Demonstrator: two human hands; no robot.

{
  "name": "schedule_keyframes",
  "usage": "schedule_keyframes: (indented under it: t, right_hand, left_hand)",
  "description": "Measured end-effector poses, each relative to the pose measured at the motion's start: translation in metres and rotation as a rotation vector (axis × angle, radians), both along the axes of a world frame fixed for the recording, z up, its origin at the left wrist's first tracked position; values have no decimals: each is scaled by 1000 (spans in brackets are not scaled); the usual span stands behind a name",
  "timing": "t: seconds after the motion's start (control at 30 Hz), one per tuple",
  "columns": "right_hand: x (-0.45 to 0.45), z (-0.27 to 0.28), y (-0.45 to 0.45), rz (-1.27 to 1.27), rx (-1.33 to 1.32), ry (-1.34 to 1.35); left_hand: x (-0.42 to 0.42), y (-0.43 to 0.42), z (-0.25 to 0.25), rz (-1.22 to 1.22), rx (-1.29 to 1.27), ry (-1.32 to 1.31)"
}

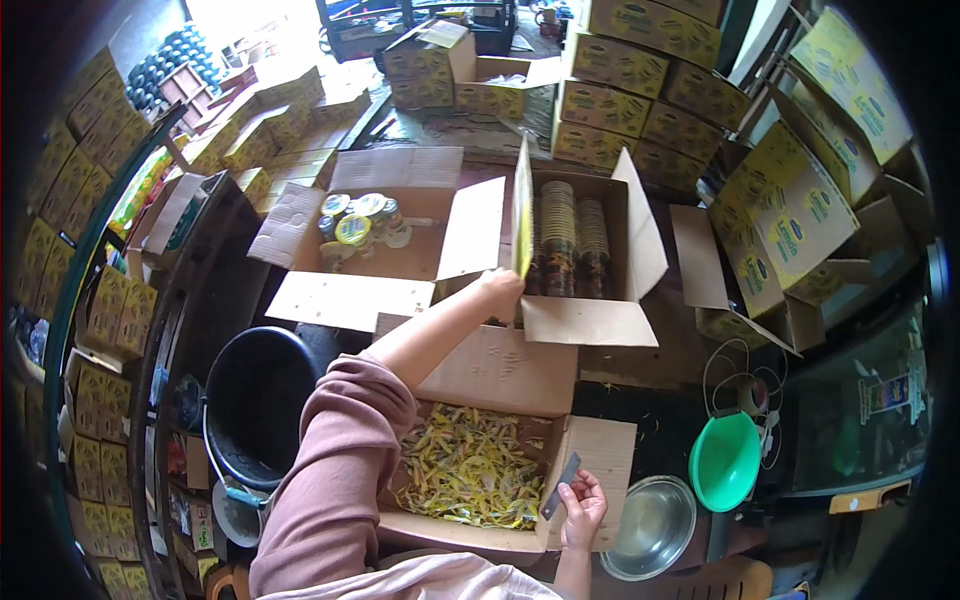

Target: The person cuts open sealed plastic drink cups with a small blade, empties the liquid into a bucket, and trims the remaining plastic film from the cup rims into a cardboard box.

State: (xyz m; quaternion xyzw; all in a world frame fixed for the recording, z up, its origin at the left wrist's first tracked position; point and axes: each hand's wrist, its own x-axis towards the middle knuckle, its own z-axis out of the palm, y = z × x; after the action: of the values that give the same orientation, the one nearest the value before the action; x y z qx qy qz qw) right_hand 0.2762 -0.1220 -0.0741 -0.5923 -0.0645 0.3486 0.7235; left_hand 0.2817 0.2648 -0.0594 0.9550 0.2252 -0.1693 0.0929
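Note:
My left hand (500, 290) is stretched forward, closed at the lower end of an upright cardboard box flap (524, 215); its fingertips are partly hidden. That flap belongs to a carton (590, 318) packed with tall stacks of cups (560, 235). Low on the right, my right hand (583, 510) pinches a flat grey strip (561, 484), metal-looking, perhaps a blade. It is over the side flap of an open carton (600, 440) in front of me. Inside that carton lies a heap of thin yellow strips or wrappers (470, 465).
Left of the cups, an open carton (350, 295) holds several round lidded tubs (353, 228). A black bucket (255, 400) stands at left; a metal bowl (650, 525) and green basin (726, 460) at right. Stacked yellow cartons (610, 100) rise behind.

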Motion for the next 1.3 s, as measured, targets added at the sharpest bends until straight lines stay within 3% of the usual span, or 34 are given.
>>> schedule_keyframes:
  t: [0.07,0.13,0.27,0.4,0.47,0.6,0.67,0.7,0.83,1.0,1.1,1.17,1.2,1.27,1.3]
  right_hand:
    - [-6,0,5,23,4,-6]
    - [-14,2,13,37,-9,-18]
    - [-34,3,28,51,-44,-67]
    - [-63,9,41,13,-86,-97]
    - [-76,3,41,-11,-105,-102]
    - [-106,1,46,-58,-175,-105]
    - [-116,-1,48,-94,-208,-76]
    - [-120,-1,51,-118,-219,-76]
    - [-130,3,53,-146,-229,-137]
    - [-134,13,57,-189,-251,-177]
    - [-136,15,55,-193,-251,-181]
    - [-137,20,56,-184,-257,-177]
    - [-138,22,57,-181,-251,-182]
    - [-139,28,54,-179,-242,-200]
    - [-139,27,50,-172,-223,-208]
  left_hand:
    - [-15,20,5,-47,-36,-226]
    - [-49,9,77,14,-164,-268]
    - [-124,54,102,387,-361,-210]
    - [-209,134,29,707,28,-434]
    - [-236,151,7,1013,220,-325]
    - [-271,195,-36,1324,-25,-73]
    - [-284,233,-81,1213,-277,171]
    - [-278,224,-76,1355,-245,163]
    - [-276,268,-144,1403,-357,288]
    - [-274,269,-163,1028,-320,562]
    - [-297,321,-226,1116,-582,177]
    - [-303,317,-216,1201,-751,-47]
    - [-293,302,-178,1246,-830,-155]
    - [-291,250,-77,1732,-1307,-477]
    - [-293,244,-67,1673,-1329,-581]
